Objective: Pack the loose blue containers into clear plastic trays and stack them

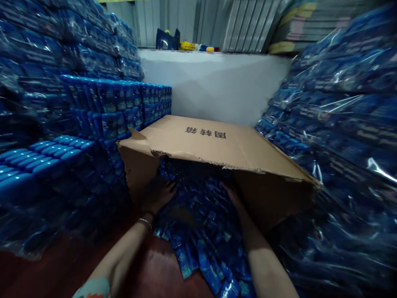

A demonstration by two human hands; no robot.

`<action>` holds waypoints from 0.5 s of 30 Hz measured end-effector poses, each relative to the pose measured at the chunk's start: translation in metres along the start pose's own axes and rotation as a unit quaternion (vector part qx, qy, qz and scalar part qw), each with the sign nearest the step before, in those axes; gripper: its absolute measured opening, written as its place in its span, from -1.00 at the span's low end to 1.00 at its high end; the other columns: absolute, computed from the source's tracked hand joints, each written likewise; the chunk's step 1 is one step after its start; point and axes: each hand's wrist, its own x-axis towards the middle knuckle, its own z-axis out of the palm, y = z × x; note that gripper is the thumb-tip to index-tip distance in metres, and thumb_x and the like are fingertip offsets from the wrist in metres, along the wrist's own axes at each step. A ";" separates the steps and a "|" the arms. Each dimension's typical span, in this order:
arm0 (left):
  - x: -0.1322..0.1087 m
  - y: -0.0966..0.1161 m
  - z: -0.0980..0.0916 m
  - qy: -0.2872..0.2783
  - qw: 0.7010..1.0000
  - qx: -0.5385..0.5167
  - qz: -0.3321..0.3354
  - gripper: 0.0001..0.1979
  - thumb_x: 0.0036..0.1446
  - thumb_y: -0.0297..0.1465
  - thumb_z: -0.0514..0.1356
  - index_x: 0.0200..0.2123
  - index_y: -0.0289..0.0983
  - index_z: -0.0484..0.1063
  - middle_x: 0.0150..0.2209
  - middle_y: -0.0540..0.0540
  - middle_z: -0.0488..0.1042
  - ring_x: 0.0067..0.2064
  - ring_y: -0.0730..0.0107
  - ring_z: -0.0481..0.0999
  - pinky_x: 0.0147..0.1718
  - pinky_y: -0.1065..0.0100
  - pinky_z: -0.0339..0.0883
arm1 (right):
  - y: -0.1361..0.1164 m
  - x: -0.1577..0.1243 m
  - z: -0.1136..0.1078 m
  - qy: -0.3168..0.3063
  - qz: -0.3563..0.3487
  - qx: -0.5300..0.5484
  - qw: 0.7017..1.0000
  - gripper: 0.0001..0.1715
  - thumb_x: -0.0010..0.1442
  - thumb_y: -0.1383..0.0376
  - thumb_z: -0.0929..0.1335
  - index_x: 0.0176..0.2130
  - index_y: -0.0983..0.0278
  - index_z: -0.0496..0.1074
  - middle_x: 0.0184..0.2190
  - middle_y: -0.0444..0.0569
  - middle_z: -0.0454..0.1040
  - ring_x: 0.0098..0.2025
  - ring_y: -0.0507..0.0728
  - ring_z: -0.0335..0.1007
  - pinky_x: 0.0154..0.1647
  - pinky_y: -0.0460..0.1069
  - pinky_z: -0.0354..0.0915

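Observation:
A brown cardboard box (214, 145) lies tipped on its side, its mouth facing me, with small blue packets (201, 244) spilling out onto the dark red floor. My left hand (158, 194), bracelet at the wrist, reaches into the left side of the box mouth with fingers spread over the packets. On the right side of the opening my right hand (232, 196) rests on the heap, its fingers stretched forward into the shadow. Neither hand visibly grips anything.
Tall stacks of blue goods wrapped in clear plastic (347, 136) wall in both sides. Blue boxes (102, 107) are stacked at the left. A white wall (217, 87) closes the back, with small items on its ledge. Bare floor (56, 269) shows at lower left.

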 end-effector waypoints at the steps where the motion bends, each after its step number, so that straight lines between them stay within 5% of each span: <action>1: 0.005 0.004 0.004 -0.012 0.999 -0.027 -0.024 -0.62 0.23 -0.29 -0.01 0.08 -0.24 0.34 0.13 -0.23 0.33 0.13 0.11 0.33 0.12 0.06 0.15 | 0.001 -0.001 0.003 -0.017 -0.003 0.010 1.000 -0.43 0.08 -0.08 0.31 -0.13 0.27 0.51 -0.07 0.01 0.51 0.02 0.23 0.38 0.08 0.11 0.22; 7: 0.011 0.036 0.015 -0.088 0.978 -0.182 -0.050 -0.60 0.21 -0.24 0.01 0.07 -0.17 0.37 0.12 -0.07 0.36 0.14 0.23 0.34 0.15 0.20 0.17 | -0.005 -0.019 0.028 -0.088 -0.026 0.030 0.995 -0.39 -0.06 -0.13 0.35 -0.15 0.20 0.53 -0.08 -0.06 0.52 0.03 0.26 0.37 0.13 0.15 0.16; 15: -0.047 0.048 -0.012 -0.120 0.952 -0.281 -0.009 -0.55 0.16 -0.27 0.05 0.10 -0.27 0.34 0.10 -0.15 0.38 0.12 0.15 0.35 0.12 0.17 0.20 | -0.027 -0.076 0.054 -0.182 -0.061 0.007 0.981 -0.36 -0.10 -0.17 0.34 -0.25 0.26 0.57 -0.21 -0.02 0.57 -0.08 0.32 0.41 0.01 0.19 0.23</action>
